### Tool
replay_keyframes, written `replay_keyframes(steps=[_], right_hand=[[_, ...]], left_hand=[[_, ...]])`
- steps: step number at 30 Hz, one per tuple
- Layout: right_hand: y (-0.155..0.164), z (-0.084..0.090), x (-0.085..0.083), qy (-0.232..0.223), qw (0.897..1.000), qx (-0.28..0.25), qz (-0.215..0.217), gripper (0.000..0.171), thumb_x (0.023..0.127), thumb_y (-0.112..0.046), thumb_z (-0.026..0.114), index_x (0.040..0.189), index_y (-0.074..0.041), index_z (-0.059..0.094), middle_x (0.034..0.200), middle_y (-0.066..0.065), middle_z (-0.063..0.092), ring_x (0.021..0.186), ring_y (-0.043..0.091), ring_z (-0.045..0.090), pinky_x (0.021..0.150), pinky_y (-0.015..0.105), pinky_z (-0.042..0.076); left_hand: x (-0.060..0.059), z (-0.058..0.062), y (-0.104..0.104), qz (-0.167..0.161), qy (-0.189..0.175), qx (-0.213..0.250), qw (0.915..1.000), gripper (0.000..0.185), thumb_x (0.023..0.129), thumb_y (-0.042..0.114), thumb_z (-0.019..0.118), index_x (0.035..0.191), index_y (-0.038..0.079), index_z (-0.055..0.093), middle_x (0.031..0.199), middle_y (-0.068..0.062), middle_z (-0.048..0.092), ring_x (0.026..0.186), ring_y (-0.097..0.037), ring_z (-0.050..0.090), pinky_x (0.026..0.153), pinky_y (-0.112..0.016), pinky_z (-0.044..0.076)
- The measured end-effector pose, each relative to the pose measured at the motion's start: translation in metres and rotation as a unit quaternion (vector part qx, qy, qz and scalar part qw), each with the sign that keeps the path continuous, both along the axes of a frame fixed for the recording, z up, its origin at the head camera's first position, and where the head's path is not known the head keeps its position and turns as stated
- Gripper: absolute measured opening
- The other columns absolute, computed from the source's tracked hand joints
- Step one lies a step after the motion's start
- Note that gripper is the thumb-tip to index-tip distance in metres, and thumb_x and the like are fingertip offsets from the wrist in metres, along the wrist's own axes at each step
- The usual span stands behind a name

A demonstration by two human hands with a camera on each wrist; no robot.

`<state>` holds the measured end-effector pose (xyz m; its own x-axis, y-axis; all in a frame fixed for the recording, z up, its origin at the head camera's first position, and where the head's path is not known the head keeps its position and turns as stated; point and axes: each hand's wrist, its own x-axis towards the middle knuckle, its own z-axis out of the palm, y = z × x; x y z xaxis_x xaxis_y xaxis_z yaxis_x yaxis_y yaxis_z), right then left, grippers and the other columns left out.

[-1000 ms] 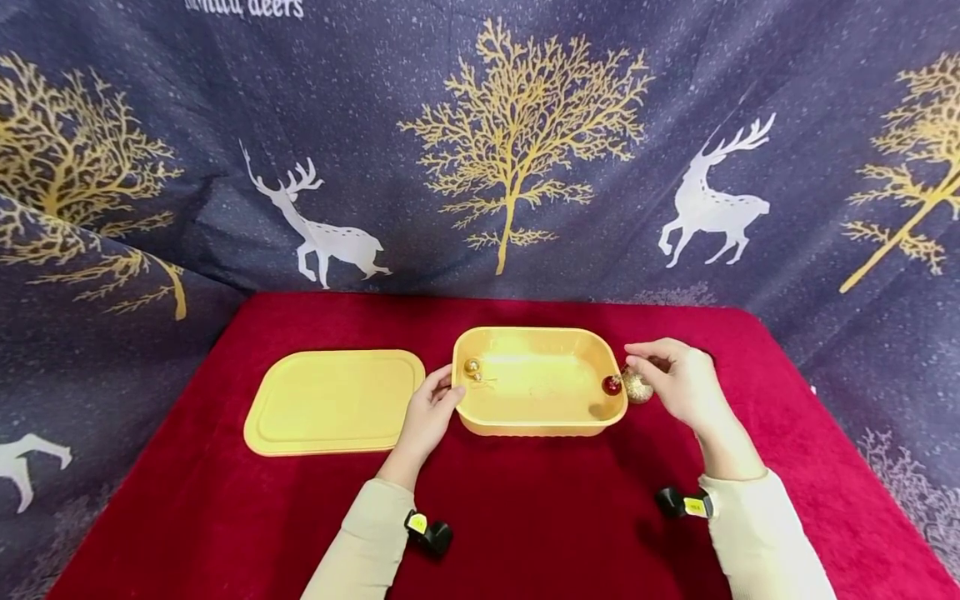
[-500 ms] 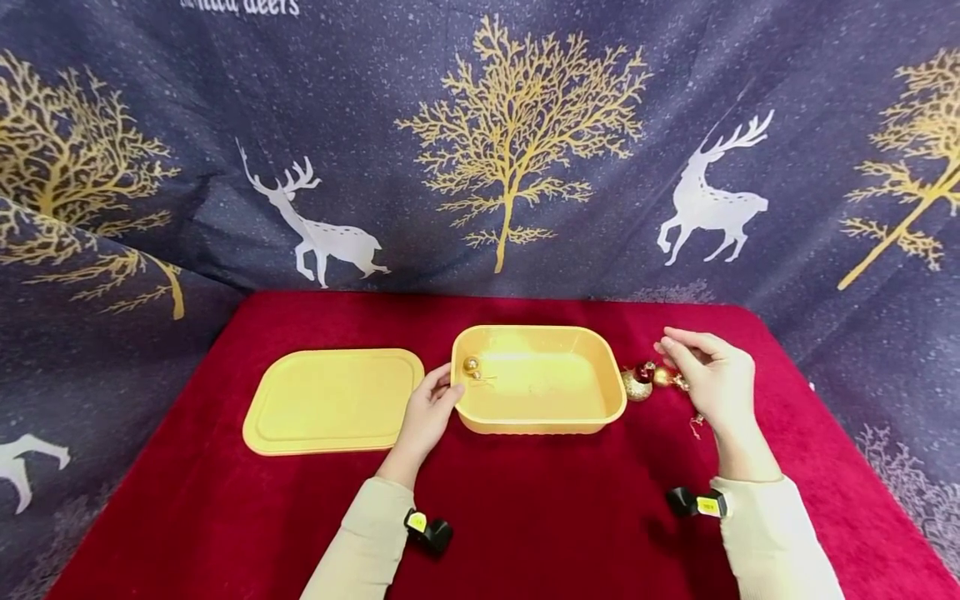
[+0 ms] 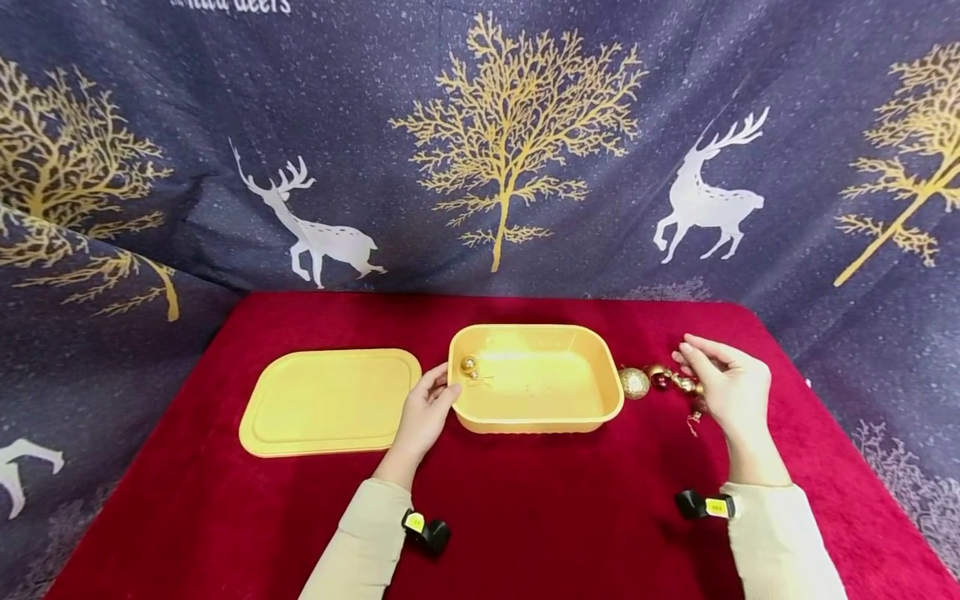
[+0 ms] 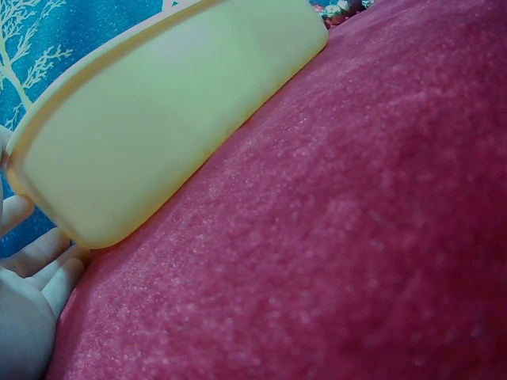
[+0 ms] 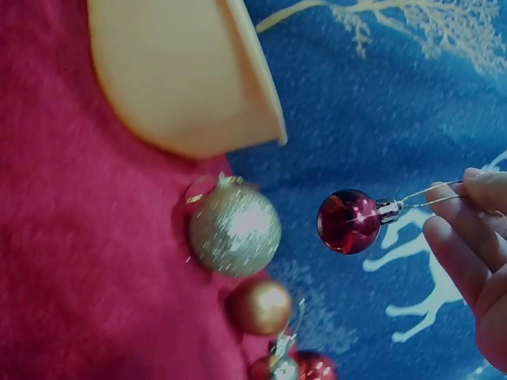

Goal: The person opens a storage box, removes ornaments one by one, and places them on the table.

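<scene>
My left hand [image 3: 423, 410] holds the left end of a yellow plastic box [image 3: 538, 427], thumb over the rim and fingers against the outer wall. Inside the box, at its left end, lies a small gold bauble [image 3: 468, 364] with another small shiny piece beside it. My right hand [image 3: 731, 387], to the right of the box, pinches the gold string of a shiny red bauble [image 5: 348, 222]. The red bauble hangs in the air from that loop. Below it, a large glittery gold bauble [image 5: 235, 229] sits close to the box's right wall.
A smaller gold bauble [image 5: 261, 306] and several red and gold ones lie on the red cloth [image 3: 540, 517] at the right, partly behind my right hand. The yellow lid [image 3: 330, 400] lies flat left of the box. A printed blue curtain [image 3: 585, 250] hangs behind the table.
My right hand has moved right, carrying the red bauble from above the box's right end to outside the box. The left hand keeps its hold on the box.
</scene>
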<state>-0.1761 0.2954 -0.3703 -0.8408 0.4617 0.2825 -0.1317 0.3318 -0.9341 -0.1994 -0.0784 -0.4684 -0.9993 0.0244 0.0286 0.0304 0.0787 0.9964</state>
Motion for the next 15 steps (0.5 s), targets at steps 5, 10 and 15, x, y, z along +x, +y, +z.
replay_keyframes(steps=[5, 10, 15], right_hand=[[0.005, -0.003, 0.002, -0.019, 1.0, -0.019, -0.006, 0.019, 0.083, -0.002, 0.069, 0.1, -0.006, 0.075, 0.063, -0.018, 0.069, 0.054, -0.003, 0.064, 0.046, 0.012, 0.047], [0.009, -0.007, 0.005, -0.014, 1.0, -0.01, -0.003, 0.021, 0.084, 0.001, 0.066, 0.104, 0.003, 0.071, 0.063, -0.019, 0.068, 0.053, -0.005, 0.063, 0.044, 0.012, 0.047], [0.022, -0.021, 0.0, -0.01, 0.999, -0.039, -0.001, 0.018, 0.085, 0.004, 0.064, 0.099, 0.0, 0.073, 0.066, -0.017, 0.069, 0.055, -0.003, 0.065, 0.048, 0.012, 0.049]], left_hand=[[0.0, 0.001, 0.0, -0.001, -0.005, 0.004, 1.0, 0.044, 0.093, 0.017, 0.058, 0.136, 0.011, 0.051, 0.125, -0.014, 0.057, 0.116, -0.026, 0.055, 0.097, -0.036, 0.046], [0.0, 0.001, 0.0, -0.002, -0.012, 0.005, 0.9999, 0.044, 0.093, 0.019, 0.059, 0.136, 0.013, 0.051, 0.126, -0.013, 0.056, 0.118, -0.025, 0.054, 0.099, -0.037, 0.044], [0.0, 0.002, -0.001, -0.004, -0.012, 0.005, 0.9999, 0.044, 0.093, 0.019, 0.058, 0.136, 0.013, 0.051, 0.126, -0.013, 0.056, 0.118, -0.026, 0.053, 0.098, -0.037, 0.044]])
